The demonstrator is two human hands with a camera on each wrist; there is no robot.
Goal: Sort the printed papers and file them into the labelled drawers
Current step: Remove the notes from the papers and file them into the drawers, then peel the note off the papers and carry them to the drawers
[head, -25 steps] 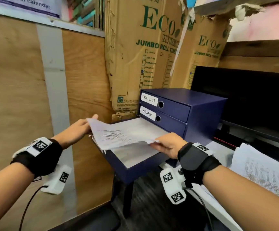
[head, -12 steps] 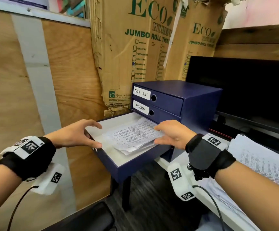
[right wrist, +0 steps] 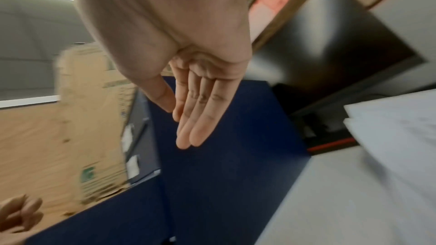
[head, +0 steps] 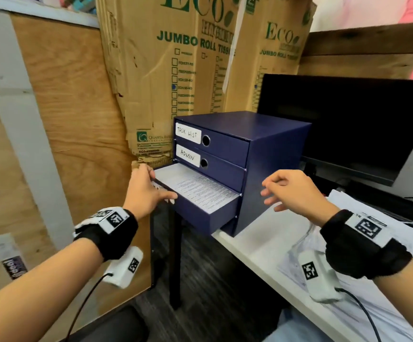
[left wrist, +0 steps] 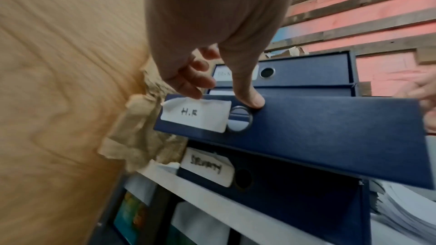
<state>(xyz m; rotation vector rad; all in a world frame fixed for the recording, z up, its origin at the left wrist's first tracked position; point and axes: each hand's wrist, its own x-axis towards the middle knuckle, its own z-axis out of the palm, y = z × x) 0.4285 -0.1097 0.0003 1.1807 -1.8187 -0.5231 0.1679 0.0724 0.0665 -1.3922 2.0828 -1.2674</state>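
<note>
Head view showed our left hand (head: pixel 148 191) on the front of the half-open H.R drawer (head: pixel 200 213), third down in the blue drawer cabinet (head: pixel 272 154), with the printed papers (head: pixel 198 191) lying flat inside it. From the left wrist camera, our thumb (left wrist: pixel 250 98) pressed on the drawer's top edge just above the finger hole (left wrist: pixel 239 118), and the other fingers curled over the edge beside the H.R label (left wrist: pixel 195 116), so the hand gripped the drawer front. Our right hand (head: pixel 291 191) hung free beside the cabinet's side wall, fingers straight and together (the right wrist view made that plain), holding nothing.

We judged the step in hand to be closing the drawer on the filed sheets. To do it well, we thought the push should run straight along the drawer's slide, since the front looked tilted in the left wrist view and a skewed push could jam it. We also judged that the sheets had to stay below the ADMIN drawer (head: pixel 222 164) above, or their edges could catch and crumple. The remaining paper stack (head: pixel 383 218) waited on the white desk (head: pixel 257 255) to the right.
</note>
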